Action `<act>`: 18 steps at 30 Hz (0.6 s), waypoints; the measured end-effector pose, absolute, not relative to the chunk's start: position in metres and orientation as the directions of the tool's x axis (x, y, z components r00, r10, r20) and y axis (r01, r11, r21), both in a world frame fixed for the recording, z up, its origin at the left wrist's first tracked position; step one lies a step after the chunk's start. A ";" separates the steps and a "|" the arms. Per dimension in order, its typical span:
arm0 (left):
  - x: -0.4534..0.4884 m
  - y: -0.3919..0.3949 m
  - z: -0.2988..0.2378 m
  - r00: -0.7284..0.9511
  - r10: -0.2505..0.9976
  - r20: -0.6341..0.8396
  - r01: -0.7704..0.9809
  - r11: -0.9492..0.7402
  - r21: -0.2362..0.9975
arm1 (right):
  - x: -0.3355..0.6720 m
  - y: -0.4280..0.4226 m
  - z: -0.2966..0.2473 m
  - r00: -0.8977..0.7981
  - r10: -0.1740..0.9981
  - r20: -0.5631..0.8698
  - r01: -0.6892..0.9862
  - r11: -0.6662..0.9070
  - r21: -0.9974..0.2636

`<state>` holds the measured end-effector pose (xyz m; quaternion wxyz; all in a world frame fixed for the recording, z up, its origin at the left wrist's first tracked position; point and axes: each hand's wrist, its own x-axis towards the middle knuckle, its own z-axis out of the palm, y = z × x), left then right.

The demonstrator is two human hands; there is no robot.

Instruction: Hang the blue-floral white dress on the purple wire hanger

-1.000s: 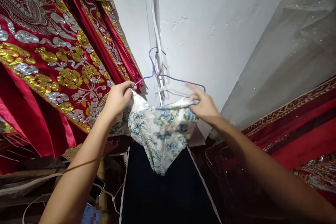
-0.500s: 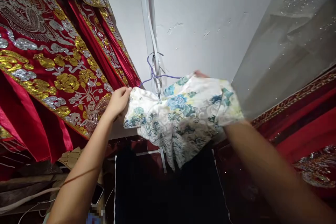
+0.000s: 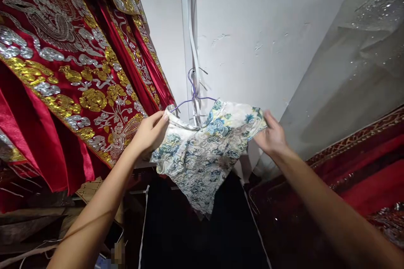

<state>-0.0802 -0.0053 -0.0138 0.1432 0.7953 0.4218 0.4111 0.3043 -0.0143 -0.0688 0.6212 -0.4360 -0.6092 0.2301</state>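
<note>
A short-sleeved blouse (image 3: pixel 202 155), white with a blue, green and grey floral print, hangs on a purple wire hanger (image 3: pixel 205 98). The hanger's hook is on a white upright rail. At the blouse's left shoulder, my left hand (image 3: pixel 153 131) pinches the cloth next to the hanger's arm. My right hand (image 3: pixel 272 135) is at the end of the right sleeve, its thumb raised beside the edge and its fingertips partly behind the cloth. The neckline lies open below the hanger, and the lower part narrows to a drooping point.
Red drapery (image 3: pixel 91 80) with gold and silver sequin embroidery hangs at the left. A clear plastic cover (image 3: pixel 341 75) and red fabric are at the right. Black cloth (image 3: pixel 202 239) with pale edges hangs below. A white wall (image 3: pixel 252 21) stands behind the rail (image 3: pixel 190 21).
My right hand has come from behind the blouse's right shoulder to the sleeve end. The right shoulder now sits lower, over the hanger's arm. My left hand still pinches the left shoulder.
</note>
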 end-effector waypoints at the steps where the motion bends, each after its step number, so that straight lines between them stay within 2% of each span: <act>1: -0.077 -0.004 -0.009 0.311 0.783 0.538 0.568 -0.607 0.556 | 0.308 -0.012 -0.060 0.190 0.828 0.528 0.156 0.505 -0.849; 3: -0.069 0.000 0.001 0.300 0.770 0.563 0.582 -0.615 0.531 | 0.306 -0.010 -0.038 0.246 0.836 0.491 -0.010 0.509 -0.861; 6: -0.061 0.006 0.011 0.260 0.751 0.607 0.581 -0.624 0.523 | 0.285 -0.021 -0.007 0.201 0.814 0.546 -0.092 0.570 -0.816; 8: -0.060 0.008 0.010 0.190 0.727 0.659 0.579 -0.625 0.523 | 0.270 -0.041 0.005 0.013 0.833 0.554 -0.125 0.551 -0.825; 10: -0.064 0.006 0.004 0.081 0.691 0.719 0.537 -0.637 0.552 | 0.261 -0.066 0.010 -0.376 0.795 0.477 -0.106 0.474 -0.874; 12: -0.067 0.002 -0.003 -0.036 0.643 0.765 0.431 -0.681 0.593 | 0.259 -0.089 0.011 -0.705 0.651 0.284 0.042 0.437 -0.899; 13: -0.068 -0.002 -0.006 -0.095 0.623 0.777 0.359 -0.706 0.610 | 0.257 -0.097 0.010 -0.760 0.618 0.201 0.142 0.460 -0.876; 14: -0.067 -0.006 -0.007 -0.143 0.614 0.776 0.277 -0.728 0.627 | 0.254 -0.102 0.007 -0.748 0.642 0.168 0.243 0.500 -0.831; 16: -0.058 -0.018 -0.006 -0.208 0.640 0.740 0.074 -0.744 0.664 | 0.241 -0.103 -0.004 -0.608 0.748 0.265 0.420 0.587 -0.692; 18: -0.042 -0.034 -0.002 -0.178 0.731 0.659 -0.144 -0.682 0.717 | 0.217 -0.096 -0.023 -0.514 0.734 0.443 0.536 0.679 -0.502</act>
